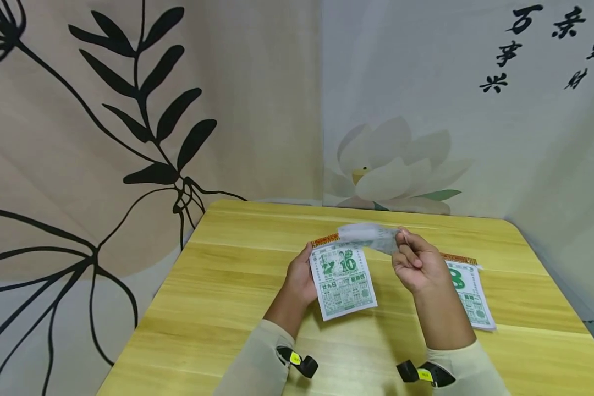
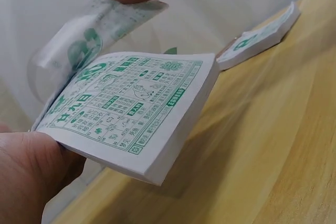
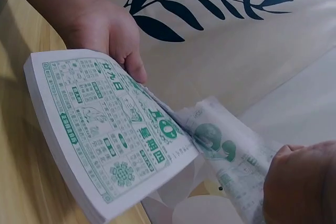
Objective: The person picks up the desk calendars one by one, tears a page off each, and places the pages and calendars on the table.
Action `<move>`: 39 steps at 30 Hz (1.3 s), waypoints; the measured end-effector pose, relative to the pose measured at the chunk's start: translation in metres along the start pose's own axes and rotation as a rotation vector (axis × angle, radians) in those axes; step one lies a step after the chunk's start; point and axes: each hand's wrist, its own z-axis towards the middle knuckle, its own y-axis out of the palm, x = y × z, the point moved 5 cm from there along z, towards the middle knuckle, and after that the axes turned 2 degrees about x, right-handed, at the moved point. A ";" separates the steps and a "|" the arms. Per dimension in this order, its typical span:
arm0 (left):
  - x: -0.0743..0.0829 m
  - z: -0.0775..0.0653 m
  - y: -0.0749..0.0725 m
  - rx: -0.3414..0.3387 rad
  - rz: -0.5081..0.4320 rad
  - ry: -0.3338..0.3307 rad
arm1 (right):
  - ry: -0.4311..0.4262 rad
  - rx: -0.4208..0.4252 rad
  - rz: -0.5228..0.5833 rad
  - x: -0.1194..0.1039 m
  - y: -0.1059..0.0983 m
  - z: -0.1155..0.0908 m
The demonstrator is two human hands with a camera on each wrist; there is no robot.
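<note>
A thick tear-off calendar (image 1: 344, 281) with green print and the number 10 is held above the table by my left hand (image 1: 301, 279), its thumb on the left edge of the pad. My right hand (image 1: 418, 261) pinches a thin calendar page (image 1: 368, 236), lifted and folded back over the pad's orange top binding (image 1: 324, 240). In the left wrist view that page (image 2: 84, 45) curls at the binding. The right wrist view has the page (image 3: 226, 145) stretched from the pad's top toward my right fingers. Whether it is partly torn there, I cannot tell.
A second calendar pad (image 1: 470, 294), showing an 8, lies on the wooden table (image 1: 218, 308) to the right, partly behind my right forearm. Printed curtains (image 1: 267, 110) hang behind and beside the table. Each sleeve carries a black wrist strap (image 1: 297, 360).
</note>
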 end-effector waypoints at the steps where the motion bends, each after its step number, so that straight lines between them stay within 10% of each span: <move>1: 0.000 0.000 0.000 0.002 0.003 -0.004 | -0.001 -0.003 0.008 -0.001 0.000 0.000; 14: 0.008 -0.008 0.002 0.001 0.027 -0.021 | -0.017 -0.073 0.196 -0.023 0.004 -0.004; 23: 0.025 -0.008 -0.022 0.035 0.015 0.031 | -0.087 -0.222 0.303 -0.049 -0.005 -0.015; 39: 0.050 -0.012 -0.044 0.130 0.130 0.026 | -0.077 -0.030 -0.082 -0.013 -0.013 0.002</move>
